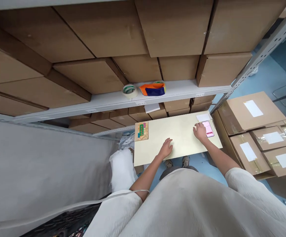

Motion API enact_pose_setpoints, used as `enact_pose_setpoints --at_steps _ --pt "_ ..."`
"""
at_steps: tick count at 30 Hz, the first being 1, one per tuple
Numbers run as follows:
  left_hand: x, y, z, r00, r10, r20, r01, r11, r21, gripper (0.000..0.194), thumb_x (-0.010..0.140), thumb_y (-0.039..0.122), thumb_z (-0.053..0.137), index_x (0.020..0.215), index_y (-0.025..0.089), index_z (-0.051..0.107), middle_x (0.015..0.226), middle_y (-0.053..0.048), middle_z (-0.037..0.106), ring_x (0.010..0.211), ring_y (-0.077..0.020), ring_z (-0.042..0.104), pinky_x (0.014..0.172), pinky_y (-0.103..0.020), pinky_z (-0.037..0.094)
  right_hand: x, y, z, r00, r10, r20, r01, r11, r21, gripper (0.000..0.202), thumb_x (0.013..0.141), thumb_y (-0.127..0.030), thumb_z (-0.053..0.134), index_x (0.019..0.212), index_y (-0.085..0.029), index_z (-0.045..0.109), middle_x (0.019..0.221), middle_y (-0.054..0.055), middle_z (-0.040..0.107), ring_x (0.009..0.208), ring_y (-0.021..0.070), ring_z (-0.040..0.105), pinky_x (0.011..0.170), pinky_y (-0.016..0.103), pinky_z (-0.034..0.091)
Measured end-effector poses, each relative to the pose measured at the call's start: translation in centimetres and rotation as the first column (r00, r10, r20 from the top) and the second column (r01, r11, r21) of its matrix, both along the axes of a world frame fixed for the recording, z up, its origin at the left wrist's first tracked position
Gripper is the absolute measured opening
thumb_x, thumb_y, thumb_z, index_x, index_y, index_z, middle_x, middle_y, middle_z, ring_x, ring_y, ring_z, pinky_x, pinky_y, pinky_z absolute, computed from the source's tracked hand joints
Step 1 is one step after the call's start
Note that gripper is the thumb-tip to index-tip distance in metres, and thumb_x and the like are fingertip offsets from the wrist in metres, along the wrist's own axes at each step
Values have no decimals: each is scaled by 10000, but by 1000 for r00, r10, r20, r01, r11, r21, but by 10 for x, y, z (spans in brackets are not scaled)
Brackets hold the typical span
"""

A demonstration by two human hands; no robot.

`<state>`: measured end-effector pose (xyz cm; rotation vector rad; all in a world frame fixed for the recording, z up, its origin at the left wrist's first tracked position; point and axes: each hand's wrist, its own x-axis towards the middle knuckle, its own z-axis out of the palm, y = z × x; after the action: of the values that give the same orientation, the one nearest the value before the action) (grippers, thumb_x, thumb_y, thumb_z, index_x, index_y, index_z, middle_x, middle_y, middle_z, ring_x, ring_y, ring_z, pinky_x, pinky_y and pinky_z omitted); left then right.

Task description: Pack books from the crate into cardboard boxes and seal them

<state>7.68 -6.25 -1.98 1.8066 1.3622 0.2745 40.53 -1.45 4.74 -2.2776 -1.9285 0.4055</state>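
Observation:
A pale yellow board (179, 135) lies in front of me. Over its middle, near the front edge, is my left hand (166, 148), fingers apart and holding nothing. My right hand (200, 131) rests at the board's right side, fingers spread, beside a phone (208, 129) with a lit pink screen. Behind the phone is a white paper (203, 117). At the board's left end sits a small wooden puzzle board (145, 131) with green, pink and blue pieces.
A metal shelf (179, 91) behind holds cardboard boxes, a tape roll (129, 91) and an orange and blue tape dispenser (153, 89). Labelled boxes (253, 112) are stacked at the right. A white wrapped bundle (123, 168) stands at the left.

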Motion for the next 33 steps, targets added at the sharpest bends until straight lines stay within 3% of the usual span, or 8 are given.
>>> enact_pose_setpoints --at_steps 2,6,9,12,17,22,29,33 --pt "-5 4 2 1000 22 17 -22 999 26 505 1022 230 543 1523 182 588 1709 -163 490 1642 -296 402 1365 -517 328 -20 36 34 992 119 -52 -106 975 197 362 1096 -295 440 1336 -142 664 1380 211 636 1242 355 560 1037 457 453" --pt "-19 8 6 996 76 46 -80 994 72 496 1024 221 541 1515 185 598 1696 -171 503 1635 -300 413 1356 -531 338 -72 113 114 946 325 -7 -286 842 457 418 1109 -337 427 1419 -157 643 1420 196 624 1256 362 540 1079 482 440" --pt "-31 8 6 991 114 68 -120 988 100 484 1023 214 546 1502 187 611 1689 -169 511 1627 -294 427 1355 -521 342 -115 164 166 895 439 71 -416 769 486 492 1100 -348 449 1526 -142 586 1502 203 601 1297 382 510 1095 512 422" --pt "-44 7 6 982 163 97 -174 977 123 479 1018 206 558 1492 191 621 1686 -164 517 1617 -281 446 1354 -499 348 -150 203 197 861 491 130 -495 752 435 538 1086 -344 464 1565 -120 565 1506 223 615 1299 409 491 1080 556 404" --pt "-64 6 5 967 224 120 -240 960 144 474 1019 205 551 1487 198 628 1678 -157 530 1626 -275 434 1356 -495 348 -174 232 206 855 473 214 -519 775 360 458 1083 -347 484 1434 -130 683 1343 239 694 1244 421 489 1037 570 375" --pt "-72 6 5 966 231 117 -246 960 137 467 1021 207 542 1479 197 632 1684 -157 518 1615 -276 450 1351 -497 355 -171 224 204 846 482 226 -532 735 422 376 1085 -352 504 1300 -151 738 1245 226 721 1171 402 483 975 528 360" --pt "-55 15 8 980 151 129 -168 978 126 461 1017 204 553 1470 192 638 1675 -157 524 1610 -269 456 1355 -480 353 -138 161 206 884 427 189 -464 748 475 372 1075 -362 487 1310 -166 700 1283 216 702 1140 387 490 944 487 352" --pt "-37 17 10 990 84 111 -96 990 106 470 1020 204 540 1482 197 628 1681 -153 522 1609 -273 456 1358 -502 349 -102 107 181 907 406 114 -403 757 514 378 1086 -408 473 1295 -175 684 1208 193 704 1086 365 529 923 453 374"
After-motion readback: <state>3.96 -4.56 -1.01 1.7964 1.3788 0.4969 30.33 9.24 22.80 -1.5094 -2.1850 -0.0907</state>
